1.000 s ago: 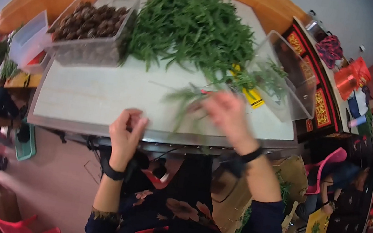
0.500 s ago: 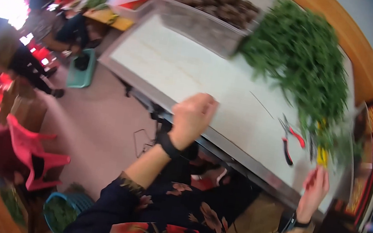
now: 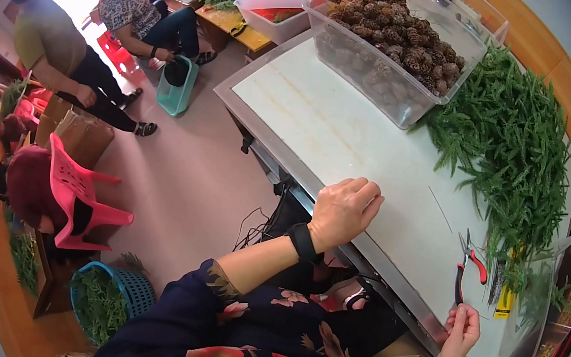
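My left hand (image 3: 345, 214) is closed over the near edge of the white-topped table (image 3: 294, 124), its fingers curled; what it holds, if anything, is hidden. My right hand (image 3: 460, 337) is pinched at the table's near right, its fingertips at the end of the black handle of some pliers (image 3: 462, 278). Whether they touch cannot be made out, nor whether something thin is in the pinch. The pliers lie with their jaws apart, one handle red and black. Beside them rests a yellow-handled tool (image 3: 504, 304), partly under greenery. A thin dark wire (image 3: 440, 208) lies between my hands.
Green artificial-looking sprigs (image 3: 509, 154) are heaped at the table's right. A clear bin of pine cones (image 3: 396, 43) stands at the back. Left on the floor are a pink chair (image 3: 78, 190), a blue basket (image 3: 136, 293) and a teal tub (image 3: 177, 98); two people (image 3: 56, 49) are beyond.
The view has shifted, so the table sits lower and farther right. Against the table, my right hand has come leftward to the pliers' handle end. My left hand stays closed near the edge.
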Demonstrator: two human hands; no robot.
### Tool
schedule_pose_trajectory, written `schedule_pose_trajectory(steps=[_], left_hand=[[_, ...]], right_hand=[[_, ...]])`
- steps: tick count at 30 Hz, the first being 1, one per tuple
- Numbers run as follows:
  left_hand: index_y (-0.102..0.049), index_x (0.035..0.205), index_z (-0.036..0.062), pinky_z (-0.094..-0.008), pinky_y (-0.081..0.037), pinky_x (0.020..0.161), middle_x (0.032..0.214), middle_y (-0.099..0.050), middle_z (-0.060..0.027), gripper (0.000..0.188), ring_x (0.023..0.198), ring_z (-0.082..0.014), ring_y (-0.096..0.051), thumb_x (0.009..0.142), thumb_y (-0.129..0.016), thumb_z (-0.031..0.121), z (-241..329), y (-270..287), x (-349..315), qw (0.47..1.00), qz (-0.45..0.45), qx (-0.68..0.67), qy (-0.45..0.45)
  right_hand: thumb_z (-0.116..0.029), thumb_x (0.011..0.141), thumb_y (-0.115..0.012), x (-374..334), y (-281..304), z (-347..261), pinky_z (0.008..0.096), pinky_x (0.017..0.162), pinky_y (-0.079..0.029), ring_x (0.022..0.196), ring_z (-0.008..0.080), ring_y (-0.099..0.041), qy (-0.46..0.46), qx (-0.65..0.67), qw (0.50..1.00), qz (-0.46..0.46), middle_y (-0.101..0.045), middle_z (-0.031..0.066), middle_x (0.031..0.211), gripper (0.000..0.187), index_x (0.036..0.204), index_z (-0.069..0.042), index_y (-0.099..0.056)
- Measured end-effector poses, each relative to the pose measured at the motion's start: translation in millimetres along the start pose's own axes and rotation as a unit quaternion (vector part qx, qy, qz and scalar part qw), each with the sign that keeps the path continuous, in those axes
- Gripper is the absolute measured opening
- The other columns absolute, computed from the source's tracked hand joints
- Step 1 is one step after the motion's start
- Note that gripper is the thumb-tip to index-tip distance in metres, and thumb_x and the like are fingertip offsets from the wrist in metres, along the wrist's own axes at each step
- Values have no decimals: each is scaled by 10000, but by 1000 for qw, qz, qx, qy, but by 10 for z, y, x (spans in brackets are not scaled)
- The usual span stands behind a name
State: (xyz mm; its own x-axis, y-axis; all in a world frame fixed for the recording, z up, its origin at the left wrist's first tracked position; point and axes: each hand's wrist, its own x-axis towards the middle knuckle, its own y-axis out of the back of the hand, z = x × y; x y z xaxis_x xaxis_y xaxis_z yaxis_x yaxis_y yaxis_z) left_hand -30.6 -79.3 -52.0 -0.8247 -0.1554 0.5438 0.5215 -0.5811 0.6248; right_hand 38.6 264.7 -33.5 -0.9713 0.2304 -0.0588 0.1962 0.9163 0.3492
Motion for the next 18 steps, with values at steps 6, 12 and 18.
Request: schedule_pose_trajectory(steps=[6,12,18], left_hand=[[-595,814,117,-363,-483,543,701,-579,-26,93,658,-228,-621,839,-670,166,4,13,8,1000,-15,8,2],[-576,828,114,-362,-490,556,714,-567,-38,92,676,-234,-621,843,-657,153,34,26,-39,1000,-17,3,1],[-544,815,103,-371,-491,554,698,-546,-43,117,670,-233,-617,840,-651,140,-25,54,-65,1000,1,1,-6]], right_hand=[[-184,975,-588,51,93,-128,167,526,-362,637,33,-478,-49,-16,997,-60,-596,-8,777,152,954,-38,-626],[-174,975,-571,268,339,-506,159,458,-331,560,24,-480,-102,3,988,-116,-607,0,745,150,1048,-49,-610],[-231,993,-513,994,259,-1460,138,410,-273,503,-15,-418,48,-62,993,-92,-560,-46,720,465,1434,-113,-423]])
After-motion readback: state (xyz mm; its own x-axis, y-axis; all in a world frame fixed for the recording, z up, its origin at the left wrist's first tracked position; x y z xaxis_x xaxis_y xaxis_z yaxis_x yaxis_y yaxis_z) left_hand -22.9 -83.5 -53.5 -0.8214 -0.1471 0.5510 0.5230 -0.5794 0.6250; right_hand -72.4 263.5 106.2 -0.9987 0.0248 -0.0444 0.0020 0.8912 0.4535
